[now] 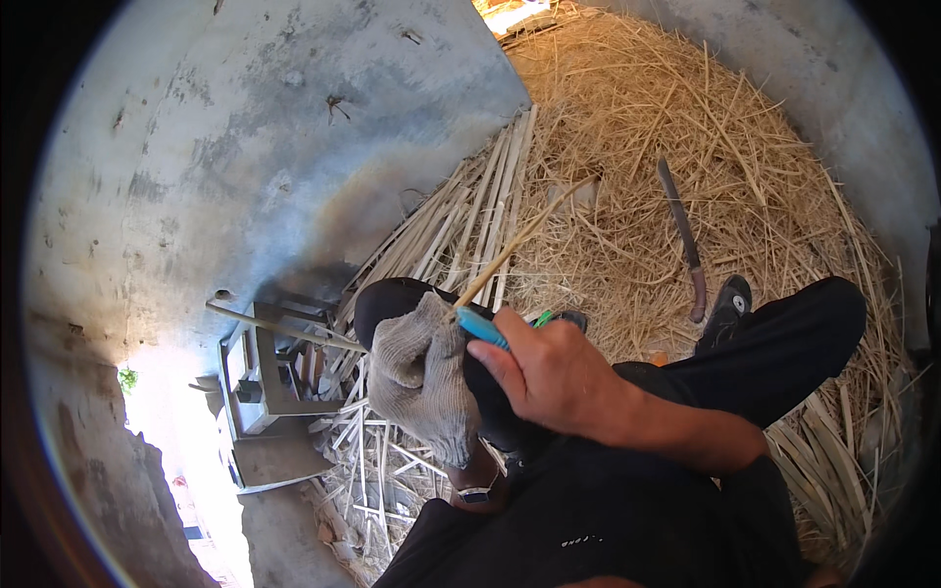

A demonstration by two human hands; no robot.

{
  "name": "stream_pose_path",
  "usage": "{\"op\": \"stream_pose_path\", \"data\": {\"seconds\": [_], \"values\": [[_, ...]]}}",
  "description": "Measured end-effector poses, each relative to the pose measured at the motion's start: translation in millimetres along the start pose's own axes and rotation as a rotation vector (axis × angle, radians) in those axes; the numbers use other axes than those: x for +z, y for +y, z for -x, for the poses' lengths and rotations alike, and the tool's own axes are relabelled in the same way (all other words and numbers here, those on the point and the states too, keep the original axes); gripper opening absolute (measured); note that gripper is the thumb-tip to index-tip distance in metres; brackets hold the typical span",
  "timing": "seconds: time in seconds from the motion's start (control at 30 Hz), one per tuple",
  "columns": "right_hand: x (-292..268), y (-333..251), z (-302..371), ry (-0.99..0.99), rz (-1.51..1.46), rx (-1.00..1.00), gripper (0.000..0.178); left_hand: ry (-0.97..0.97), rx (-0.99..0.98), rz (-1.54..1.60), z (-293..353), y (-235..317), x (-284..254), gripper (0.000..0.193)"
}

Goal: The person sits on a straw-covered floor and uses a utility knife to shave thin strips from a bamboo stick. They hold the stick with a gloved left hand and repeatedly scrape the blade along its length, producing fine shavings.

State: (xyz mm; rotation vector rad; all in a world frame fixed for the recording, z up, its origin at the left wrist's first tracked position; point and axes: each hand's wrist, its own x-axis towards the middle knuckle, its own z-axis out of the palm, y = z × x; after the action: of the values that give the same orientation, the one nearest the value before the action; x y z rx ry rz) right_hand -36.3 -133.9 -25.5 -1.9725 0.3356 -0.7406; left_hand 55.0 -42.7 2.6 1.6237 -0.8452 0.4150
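My left hand (417,377), in a knitted grey-white work glove, is closed around a bamboo strip. One length of the strip (524,235) slants up and away to the right over the shavings; the other end (279,325) sticks out to the left of the glove. Bare, my right hand (559,377) grips what looks like a utility knife with a turquoise handle (482,330). The knife's front end meets the strip right beside the glove. Its blade is hidden from view.
Straw-like shavings (627,108) cover the floor. A long dark machete (679,230) with a brown handle lies on them, near my shoe (730,304). Split bamboo strips (490,196) are stacked along the wall (245,147). A small wooden stand (265,392) is at the left.
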Motion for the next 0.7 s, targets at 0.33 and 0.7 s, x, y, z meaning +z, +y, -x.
{"op": "stream_pose_path", "data": {"seconds": [0.33,0.7], "values": [[-1,-1,-2,-0.064,-0.018,0.001,0.036,-0.012,0.01,-0.057,2,-10,-3,0.019],[13,50,-20,0.011,-0.003,0.117,0.039,0.056,-0.099,0.078,2,-1,7,0.022]]}}
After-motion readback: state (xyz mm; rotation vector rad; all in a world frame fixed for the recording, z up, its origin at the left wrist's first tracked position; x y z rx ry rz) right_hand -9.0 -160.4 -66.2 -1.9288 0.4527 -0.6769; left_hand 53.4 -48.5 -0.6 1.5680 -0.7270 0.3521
